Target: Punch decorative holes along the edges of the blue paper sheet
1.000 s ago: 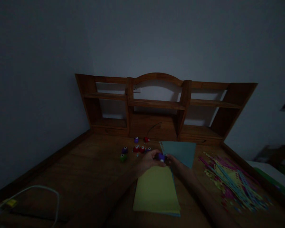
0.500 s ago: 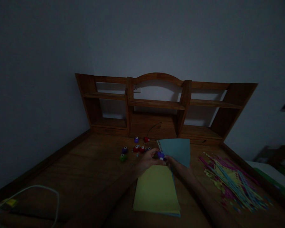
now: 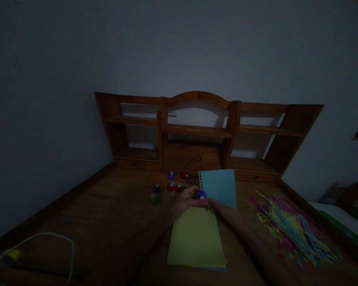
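Note:
In the head view, my left hand (image 3: 187, 200) is closed around a small purple craft punch (image 3: 201, 194) with a white round spot. My right hand (image 3: 216, 204) is pinched at the lower left edge of a blue sheet of paper (image 3: 219, 184), close against the punch. A row of punched holes runs down the sheet's left edge. Just below the hands lies a stack of yellow paper (image 3: 197, 238), with blue showing at its edge. The fingertips are dim and partly hidden.
Several more punches stand left of my hands, among them a green one (image 3: 154, 197) and a red one (image 3: 171, 186). Punched paper strips (image 3: 292, 226) are heaped at right. A wooden shelf unit (image 3: 197, 129) closes off the back; a white cable (image 3: 47, 233) lies at left.
The blue sheet has turned slightly and shifted a little up and left. The purple punch has tilted slightly; my right hand has moved slightly down beside it.

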Available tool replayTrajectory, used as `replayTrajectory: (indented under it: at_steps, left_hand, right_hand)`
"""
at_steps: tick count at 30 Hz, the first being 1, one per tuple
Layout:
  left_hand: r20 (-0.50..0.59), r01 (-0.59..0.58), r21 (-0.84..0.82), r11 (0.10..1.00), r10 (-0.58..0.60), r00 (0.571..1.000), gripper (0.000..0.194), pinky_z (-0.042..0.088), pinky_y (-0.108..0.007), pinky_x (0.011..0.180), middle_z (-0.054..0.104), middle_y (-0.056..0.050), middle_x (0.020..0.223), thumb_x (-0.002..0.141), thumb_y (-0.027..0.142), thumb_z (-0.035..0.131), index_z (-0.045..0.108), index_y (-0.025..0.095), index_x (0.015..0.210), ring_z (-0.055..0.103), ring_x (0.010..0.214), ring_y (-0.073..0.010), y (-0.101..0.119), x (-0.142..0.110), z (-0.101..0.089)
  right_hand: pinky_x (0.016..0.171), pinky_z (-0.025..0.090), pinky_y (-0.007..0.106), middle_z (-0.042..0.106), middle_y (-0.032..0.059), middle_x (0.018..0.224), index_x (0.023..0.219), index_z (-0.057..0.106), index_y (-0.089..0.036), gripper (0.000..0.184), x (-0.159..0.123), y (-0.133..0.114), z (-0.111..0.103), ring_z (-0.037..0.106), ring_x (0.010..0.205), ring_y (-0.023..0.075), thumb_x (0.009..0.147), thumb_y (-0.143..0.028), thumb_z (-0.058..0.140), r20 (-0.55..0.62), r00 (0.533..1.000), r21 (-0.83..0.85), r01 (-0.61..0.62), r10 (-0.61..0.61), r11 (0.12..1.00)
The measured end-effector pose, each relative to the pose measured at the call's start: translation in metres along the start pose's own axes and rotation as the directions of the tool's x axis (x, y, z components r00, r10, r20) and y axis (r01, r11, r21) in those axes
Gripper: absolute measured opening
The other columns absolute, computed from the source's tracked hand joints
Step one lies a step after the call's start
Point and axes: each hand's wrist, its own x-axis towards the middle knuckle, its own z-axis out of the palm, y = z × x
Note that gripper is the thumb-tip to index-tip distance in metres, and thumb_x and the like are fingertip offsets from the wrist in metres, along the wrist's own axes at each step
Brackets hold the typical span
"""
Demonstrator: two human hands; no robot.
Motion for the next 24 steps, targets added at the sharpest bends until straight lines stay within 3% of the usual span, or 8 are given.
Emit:
replayTrajectory:
  at_steps: [9, 24]
  left_hand:
    - [-0.01, 0.024, -0.073, 0.997, -0.025, 1.0, 0.045, 0.048, -0.027, 0.073, 0.065, -0.003, 0.086, 0.056, 0.026, 0.089, 0.06, 0.015, 0.089, 0.063, 0.078, -0.0156, 0.0, 0.0, 0.003]
    - [0.02, 0.022, -0.084, 0.996, -0.021, 1.0, 0.044, 0.05, -0.03, 0.077, 0.066, -0.005, 0.09, 0.061, 0.025, 0.087, 0.06, 0.015, 0.096, 0.065, 0.08, -0.0166, -0.007, 0.002, 0.0]
  right_hand:
    - [0.072, 0.052, 0.03, 0.072, 0.0043, 0.068, 0.057, 0.065, -0.022, 0.032, 0.0, 0.002, -0.001, 0.067, 0.069, 0.023, 0.07, -0.05, 0.062, -0.007, 0.999, -0.048, -0.048, 0.047, 0.998]
    - [0.067, 0.05, 0.028, 0.071, 0.0041, 0.067, 0.063, 0.067, -0.019, 0.032, 0.01, 0.021, -0.001, 0.064, 0.062, 0.0193, 0.075, -0.049, 0.06, 0.04, 0.998, 0.002, 0.052, -0.052, 0.999]
